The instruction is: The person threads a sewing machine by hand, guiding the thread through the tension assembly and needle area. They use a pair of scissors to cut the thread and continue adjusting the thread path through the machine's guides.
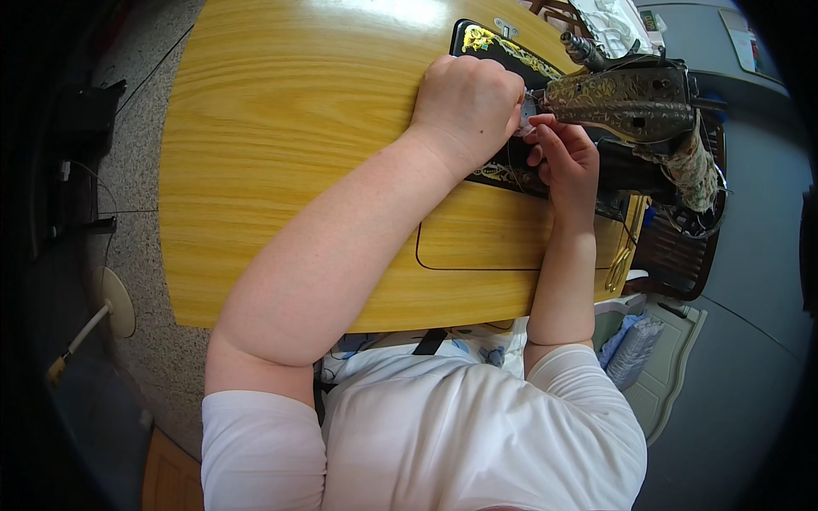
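Both hands meet at the needle area of an old black sewing machine (623,102) with worn gold ornament. My left hand (470,96) is curled over the machine's bed, back of the hand up; its fingertips are hidden, so whatever they hold is out of sight. Just right of it, my right hand (565,153) has thumb and forefinger pinched close to the metal needle plate (528,110), apparently on a fine thread. A length of pale thread (510,156) hangs down across the black bed (505,174). The needle itself cannot be made out.
The yellow wood-grain sewing table (287,128) spreads to the left. Gold-coloured scissors (617,268) lie at its right edge. Patterned cloth (693,166) wraps the machine near its handwheel (693,223). Beyond stands a dark slatted wooden chair (680,255); white cloth (617,22) lies at the back.
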Tool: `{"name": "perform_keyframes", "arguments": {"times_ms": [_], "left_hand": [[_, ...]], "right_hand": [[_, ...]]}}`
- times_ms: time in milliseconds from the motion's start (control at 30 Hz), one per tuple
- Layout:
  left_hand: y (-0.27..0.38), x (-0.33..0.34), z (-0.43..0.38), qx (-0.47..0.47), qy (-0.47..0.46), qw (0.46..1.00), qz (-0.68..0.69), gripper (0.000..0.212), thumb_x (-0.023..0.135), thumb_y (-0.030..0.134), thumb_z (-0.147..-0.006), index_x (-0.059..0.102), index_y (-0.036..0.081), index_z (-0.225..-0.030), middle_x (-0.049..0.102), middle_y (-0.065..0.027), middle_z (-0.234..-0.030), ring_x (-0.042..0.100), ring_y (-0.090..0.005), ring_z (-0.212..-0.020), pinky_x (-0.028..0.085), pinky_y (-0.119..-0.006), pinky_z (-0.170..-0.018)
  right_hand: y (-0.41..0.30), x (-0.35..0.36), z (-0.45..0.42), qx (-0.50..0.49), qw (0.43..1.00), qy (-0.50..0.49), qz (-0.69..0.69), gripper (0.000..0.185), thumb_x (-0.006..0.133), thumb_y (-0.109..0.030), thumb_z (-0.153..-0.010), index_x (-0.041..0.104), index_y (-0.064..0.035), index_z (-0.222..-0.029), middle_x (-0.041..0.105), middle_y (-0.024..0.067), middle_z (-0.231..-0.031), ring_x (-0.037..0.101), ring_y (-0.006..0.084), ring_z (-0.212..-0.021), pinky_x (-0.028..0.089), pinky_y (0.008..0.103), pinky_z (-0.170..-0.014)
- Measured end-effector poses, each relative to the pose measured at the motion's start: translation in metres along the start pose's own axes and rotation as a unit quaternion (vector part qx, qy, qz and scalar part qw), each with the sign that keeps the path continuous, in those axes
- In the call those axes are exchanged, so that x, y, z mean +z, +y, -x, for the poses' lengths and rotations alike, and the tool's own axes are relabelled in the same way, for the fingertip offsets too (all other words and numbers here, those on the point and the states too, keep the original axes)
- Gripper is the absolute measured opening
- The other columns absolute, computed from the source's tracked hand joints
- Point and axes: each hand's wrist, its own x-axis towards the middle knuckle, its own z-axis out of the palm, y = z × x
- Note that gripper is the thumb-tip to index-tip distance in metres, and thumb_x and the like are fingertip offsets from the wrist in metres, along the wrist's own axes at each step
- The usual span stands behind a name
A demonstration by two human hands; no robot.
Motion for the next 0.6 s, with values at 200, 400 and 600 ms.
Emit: {"name": "perform_keyframes", "arguments": {"times_ms": [200, 400, 600], "left_hand": [[0.0002, -0.0002, -0.0002, -0.001, -0.003, 1.0, -0.001, 0.007, 0.071, 0.018, -0.077, 0.073, 0.011, -0.078, 0.069, -0.0062, -0.076, 0.067, -0.0261, -0.076, 0.051, -0.039, -0.071], [0.0006, 0.0008, -0.0005, -0.003, -0.002, 1.0, -0.001, 0.007, 0.071, 0.018, -0.077, 0.074, 0.011, -0.078, 0.069, -0.0066, -0.076, 0.067, -0.0262, -0.076, 0.051, -0.039, -0.071], [0.001, -0.0002, -0.0005, -0.007, -0.005, 1.0, -0.003, 0.007, 0.071, 0.018, -0.078, 0.074, 0.011, -0.078, 0.069, -0.0069, -0.077, 0.067, -0.0263, -0.076, 0.051, -0.039, -0.071]], "right_hand": [[-0.0017, 0.0007, 0.0007, -0.001, 1.0, -0.002, 0.0, 0.014, 0.063, -0.014, -0.095, 0.067, -0.0027, -0.102, 0.068, 0.0012, -0.083, 0.058, 0.0038, -0.061, 0.033, 0.0162, -0.047], [-0.0001, 0.0, 0.0001, 0.001, 1.0, -0.003, -0.01, 0.014, 0.063, -0.014, -0.095, 0.067, -0.0024, -0.102, 0.068, 0.0016, -0.083, 0.058, 0.004, -0.061, 0.032, 0.0161, -0.046], [-0.0001, -0.0001, -0.0001, 0.001, 1.0, -0.004, -0.018, 0.014, 0.064, -0.013, -0.095, 0.067, -0.0018, -0.103, 0.068, 0.0022, -0.083, 0.058, 0.0044, -0.061, 0.031, 0.0162, -0.046]]}}
